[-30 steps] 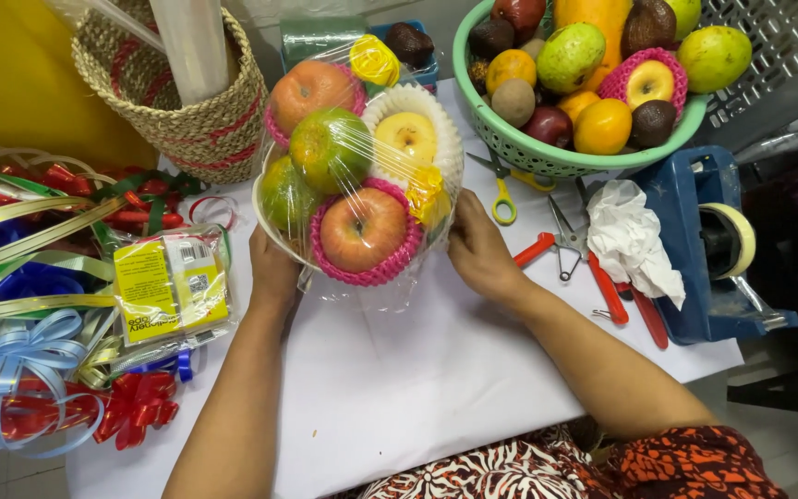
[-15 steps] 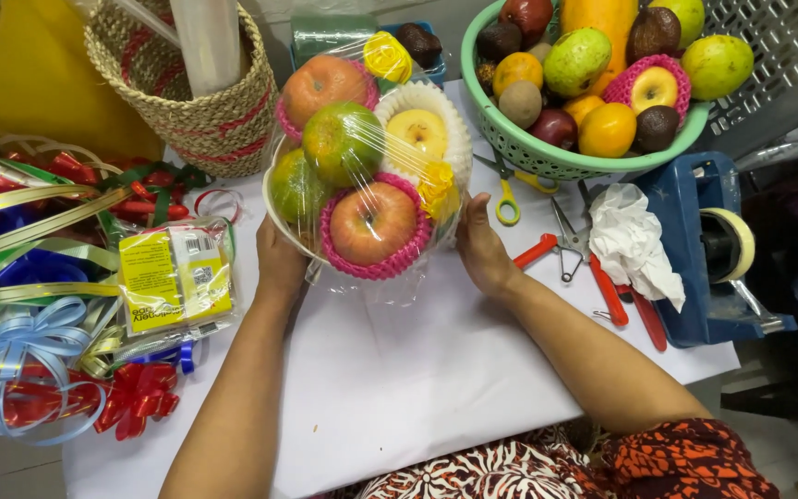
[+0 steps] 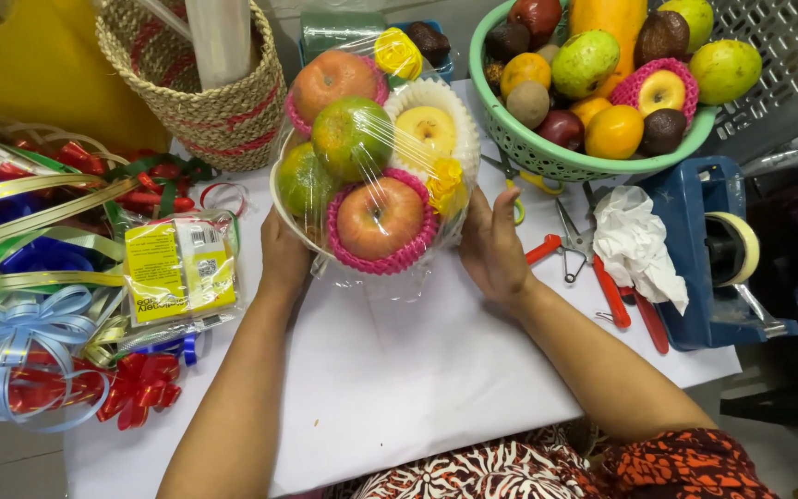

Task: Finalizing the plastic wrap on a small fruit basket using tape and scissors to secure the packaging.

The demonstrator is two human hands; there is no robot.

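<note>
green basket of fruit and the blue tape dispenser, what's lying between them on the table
In the head view, a crumpled white tissue and red-handled scissors lie between the green basket and the blue tape dispenser.

Glossy clear plastic wrap (image 3: 362, 139) over fruit — pink foam netting (image 3: 382, 261), rough woven straw basket (image 3: 205, 92), matt white paper tabletop (image 3: 390, 370).

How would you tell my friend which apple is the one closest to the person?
Find the plastic-wrapped fruit bundle held between the left hand and right hand. The red apple sits at its near edge, alone in a pink foam net.
</note>
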